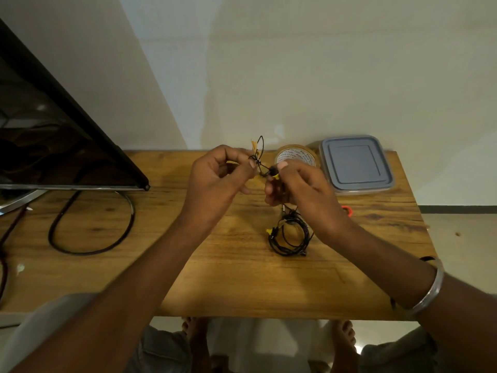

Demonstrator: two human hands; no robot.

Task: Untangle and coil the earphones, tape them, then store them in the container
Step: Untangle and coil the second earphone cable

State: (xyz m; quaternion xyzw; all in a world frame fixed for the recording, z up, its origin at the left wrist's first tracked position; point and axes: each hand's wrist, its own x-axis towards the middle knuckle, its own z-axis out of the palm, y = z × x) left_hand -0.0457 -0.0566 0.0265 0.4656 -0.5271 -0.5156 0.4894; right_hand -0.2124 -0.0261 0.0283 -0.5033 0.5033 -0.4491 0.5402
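Black earphones with yellow tips are held up above the wooden table [215,265]. My left hand [217,173] pinches a knotted part of the thin cable [258,157], where a loop and a scrap of tape stick up. My right hand [301,187] pinches a yellow-tipped earbud [273,174] close by. The remaining cable hangs down from my right hand into a loose tangle [289,235] lying on the table. A roll of brown tape [295,156] sits behind my hands. Next to it at the back right stands the container [356,164], its grey lid shut.
A dark monitor [53,135] stands at the left with its thick black cable [88,227] looping over the table. A small orange object [348,210] lies beside my right wrist. The wall runs along the table's far edge; the near edge is by my knees.
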